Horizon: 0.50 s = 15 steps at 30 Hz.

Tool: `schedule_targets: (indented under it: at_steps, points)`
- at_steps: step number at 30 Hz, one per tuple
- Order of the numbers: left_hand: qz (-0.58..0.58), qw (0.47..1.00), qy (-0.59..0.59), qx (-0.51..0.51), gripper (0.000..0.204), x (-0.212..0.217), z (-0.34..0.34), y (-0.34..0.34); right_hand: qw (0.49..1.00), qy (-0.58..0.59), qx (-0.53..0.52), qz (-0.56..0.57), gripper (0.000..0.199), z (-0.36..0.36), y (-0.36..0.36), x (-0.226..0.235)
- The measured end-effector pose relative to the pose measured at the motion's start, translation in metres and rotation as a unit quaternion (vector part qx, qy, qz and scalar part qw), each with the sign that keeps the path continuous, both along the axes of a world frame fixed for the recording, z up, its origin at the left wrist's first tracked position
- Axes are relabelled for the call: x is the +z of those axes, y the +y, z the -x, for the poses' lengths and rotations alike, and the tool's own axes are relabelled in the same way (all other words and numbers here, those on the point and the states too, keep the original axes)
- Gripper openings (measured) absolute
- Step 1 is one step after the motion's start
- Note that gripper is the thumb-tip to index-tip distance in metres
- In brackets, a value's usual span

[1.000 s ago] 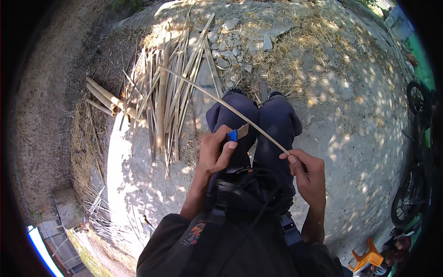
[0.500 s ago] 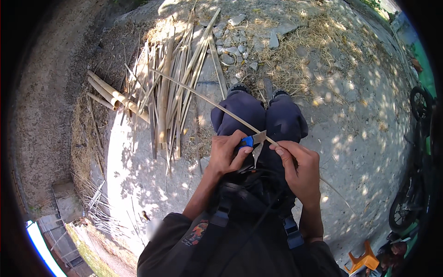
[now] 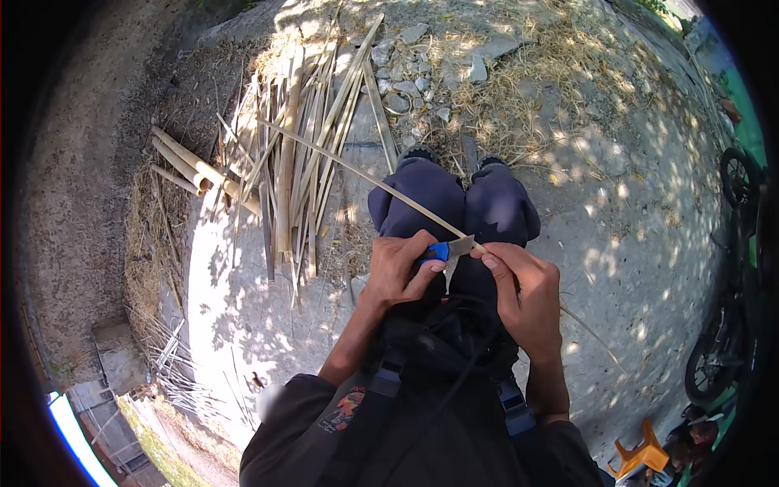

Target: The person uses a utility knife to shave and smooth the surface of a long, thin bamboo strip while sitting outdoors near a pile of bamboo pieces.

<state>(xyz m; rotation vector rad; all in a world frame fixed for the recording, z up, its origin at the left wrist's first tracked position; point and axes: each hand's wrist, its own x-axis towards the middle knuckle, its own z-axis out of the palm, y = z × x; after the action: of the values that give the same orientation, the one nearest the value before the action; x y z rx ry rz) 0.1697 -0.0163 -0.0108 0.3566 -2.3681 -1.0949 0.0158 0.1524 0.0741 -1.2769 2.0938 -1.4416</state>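
Gripping left hand point(image 3: 399, 264): curled closed around the handle of a blue-handled knife point(image 3: 439, 251), with the thumb along the near side and the back of the hand turned up.
Blade: broad, flat and grey, jutting from the left fist toward the right hand; its end lies against or just beside the pale strip, too close to tell which.
Right hand point(image 3: 523, 280): pinched shut, thumb and forefinger closed on the pale strip point(image 3: 357, 168) next to the blade; how the other fingers sit underneath cannot be told.
Pale strip: long, thin and straight, slanting from over the pile at upper left, across in front of the knees, down to the right fingertips.
Thin length point(image 3: 595, 339): shows beyond the right wrist, pointing to the lower right; whether it joins the pale strip cannot be told.
Dark trousers point(image 3: 418, 195): both legs bent, knees side by side, with the hands above the lap.
Pile of strips point(image 3: 288, 174): long, narrow pieces lying roughly lengthwise on the ground, left of the knees.
Thick poles point(image 3: 213, 178): round, pale, next to the pile's left edge.
Stones point(image 3: 476, 70): scattered beyond the shoes, near dry straw point(image 3: 515, 118).
Orange chair point(image 3: 641, 454): at lower right, well apart from the hands.
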Motion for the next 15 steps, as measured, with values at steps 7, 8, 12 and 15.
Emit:
schedule_targets:
  at_steps: [7,8,12,15]
  points:
    - [0.012,1.0,-0.001,0.008,0.025,0.0066,0.0058,0.0018,0.999,0.009,-0.004,-0.036,0.013,0.0002,0.0028,0.0029]
    - [0.012,1.0,-0.001,0.008,0.025,0.0063,0.006,0.0013,0.999,0.007,-0.008,-0.035,0.013,-0.0002,0.0033,0.0034]
    - [0.01,1.0,0.014,0.002,0.025,0.005,0.0069,0.0009,0.999,0.015,-0.005,-0.043,0.012,-0.0009,0.0054,0.0017]
    - [0.003,1.0,0.016,0.003,0.025,0.007,0.0068,0.0012,0.999,0.018,-0.005,-0.048,0.012,-0.0025,0.0066,0.0026]
